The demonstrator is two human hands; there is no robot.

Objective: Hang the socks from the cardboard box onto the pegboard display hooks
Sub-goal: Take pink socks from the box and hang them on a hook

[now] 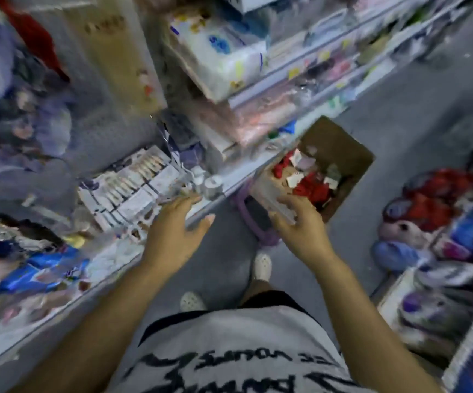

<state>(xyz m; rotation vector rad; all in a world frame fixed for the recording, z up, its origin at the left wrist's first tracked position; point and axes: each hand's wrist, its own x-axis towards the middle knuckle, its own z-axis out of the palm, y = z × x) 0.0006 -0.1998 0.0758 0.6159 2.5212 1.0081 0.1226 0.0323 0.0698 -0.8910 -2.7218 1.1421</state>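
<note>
- Head view: the right hand (300,225) reaches forward with its fingers curled over a pale packet (275,199), thumb under it, clamped on it; blur hides what the packet contains.
- The left hand (177,228) is held out beside it, well apart, fingers spread and straight, holding nothing, its fingertips near the front edge of a low shelf (110,268).
- The packet is held just at the near rim of the cardboard box (340,137), which stands open beyond the right hand, against the end of the shelving.
- Inside the box lie the socks (312,188), a loose heap of red and pale pairs with white card labels.
- A purple plastic frame (261,225) shows under the box's near corner; whether the box rests on it I cannot tell.
- Above and left of the left hand, a grey pegboard (107,129) carries hanging goods, too smeared to name.
- On the grey floor (400,109) to the right lie plush toys (428,205).
- Two white shoes (262,266) stand on the floor below the hands.
</note>
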